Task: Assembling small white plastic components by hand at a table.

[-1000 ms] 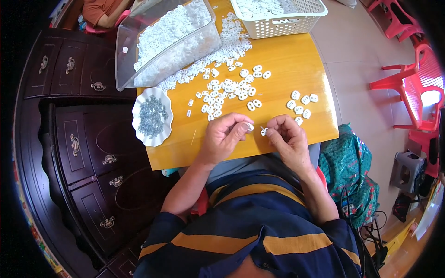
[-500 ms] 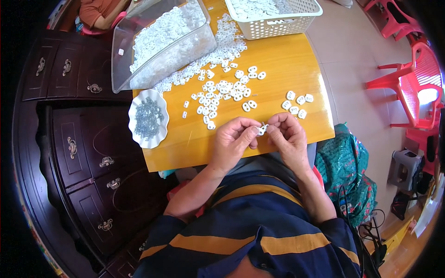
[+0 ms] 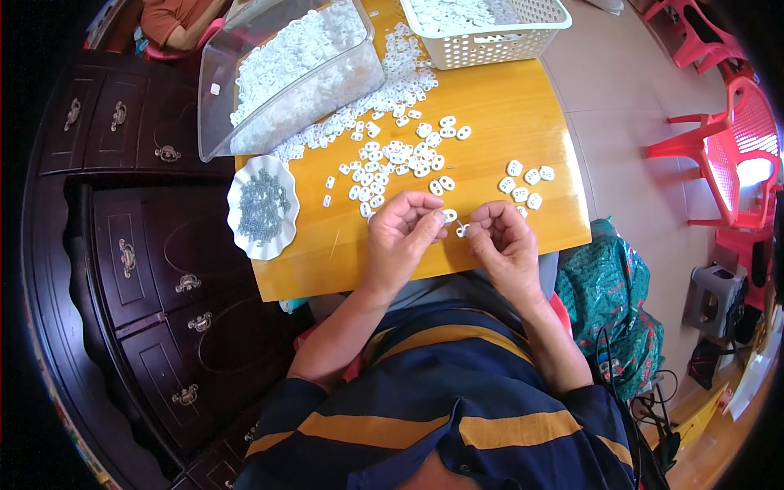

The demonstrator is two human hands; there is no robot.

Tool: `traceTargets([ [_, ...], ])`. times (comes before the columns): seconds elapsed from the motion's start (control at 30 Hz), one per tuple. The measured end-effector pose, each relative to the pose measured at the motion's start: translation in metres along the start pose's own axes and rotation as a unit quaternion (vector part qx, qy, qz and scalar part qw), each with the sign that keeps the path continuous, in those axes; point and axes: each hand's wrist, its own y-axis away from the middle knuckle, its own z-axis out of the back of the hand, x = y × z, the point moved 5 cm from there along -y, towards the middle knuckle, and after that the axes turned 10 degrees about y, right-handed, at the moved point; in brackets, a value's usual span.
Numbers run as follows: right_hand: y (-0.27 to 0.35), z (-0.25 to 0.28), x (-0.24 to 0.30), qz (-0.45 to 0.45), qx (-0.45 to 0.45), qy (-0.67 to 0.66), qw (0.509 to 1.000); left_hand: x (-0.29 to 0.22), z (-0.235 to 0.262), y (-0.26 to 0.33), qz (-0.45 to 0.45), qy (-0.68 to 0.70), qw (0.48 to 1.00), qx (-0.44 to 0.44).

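Observation:
My left hand (image 3: 406, 237) pinches a small white oval piece with two holes (image 3: 450, 216) between thumb and forefinger. Close beside it, my right hand (image 3: 506, 243) has its fingertips closed on another small white piece (image 3: 463, 231), and a thin pin stands up from this one. The two pieces are slightly apart, just above the near edge of the table. Beyond my left hand lies a loose cluster of white two-hole pieces (image 3: 398, 155). Several thicker white pieces (image 3: 520, 194) form a separate group past my right hand.
On the yellow wooden table (image 3: 327, 261) are a scalloped white dish (image 3: 287, 233) of small grey metal parts, a clear bin (image 3: 214, 122) heaped with white pieces and a cream basket (image 3: 490, 51). Dark drawers stand left, red chairs (image 3: 727, 135) right. Another person's arm (image 3: 192, 33) shows far left.
My hands were together on the joined white pieces. They have moved a little apart, the left one up and leftward with one piece, while the right keeps the piece with the pin.

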Motion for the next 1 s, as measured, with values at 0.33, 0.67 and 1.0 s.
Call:
traceTargets([
  [0.33, 0.001, 0.0, 0.0, -0.002, -0.007, -0.006, 1.0, 0.002, -0.011, -0.002, -0.089, -0.07, 0.994, 0.006],
  [0.67, 0.001, 0.0, -0.001, -0.001, -0.017, -0.015, 1.0, 0.0, -0.016, 0.003, -0.103, -0.128, 0.986, 0.028],
  [1.0, 0.001, 0.001, 0.001, 0.011, -0.042, -0.02, 0.999, -0.004, -0.021, 0.006, -0.12, -0.157, 0.979, 0.041],
])
